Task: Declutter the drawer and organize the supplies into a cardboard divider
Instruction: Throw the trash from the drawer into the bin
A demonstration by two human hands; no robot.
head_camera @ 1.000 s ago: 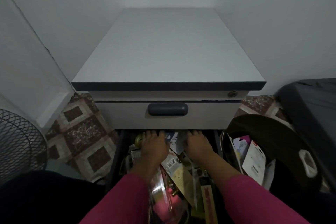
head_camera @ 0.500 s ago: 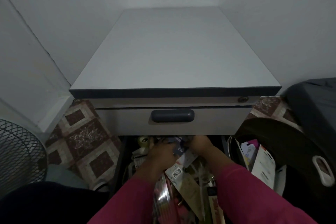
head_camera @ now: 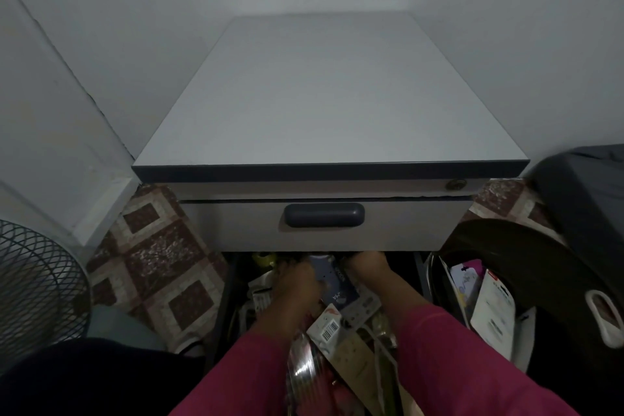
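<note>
The open lower drawer [head_camera: 225, 297] is packed with loose supplies. Both my hands are deep in its far end, just under the closed upper drawer's front [head_camera: 236, 226]. Between them stands a dark blue packet [head_camera: 335, 285], tilted up. My left hand [head_camera: 297, 284] grips its left edge and my right hand [head_camera: 369, 272] holds its right side, fingertips in shadow. Nearer me lie a white card with a barcode [head_camera: 329, 328] and a shiny clear pack [head_camera: 304, 371]. No cardboard divider is in view.
A grey cabinet top [head_camera: 331, 94] fills the middle, with the upper drawer's dark handle [head_camera: 324, 214] below it. A black bag [head_camera: 540, 263] holding white packets [head_camera: 493, 311] stands at the right. A wire fan [head_camera: 33, 287] is at the left, on patterned floor [head_camera: 158, 246].
My hands, flat on the clutter a second ago, have closed together on the blue packet and raised it. The view has shifted closer to the cabinet.
</note>
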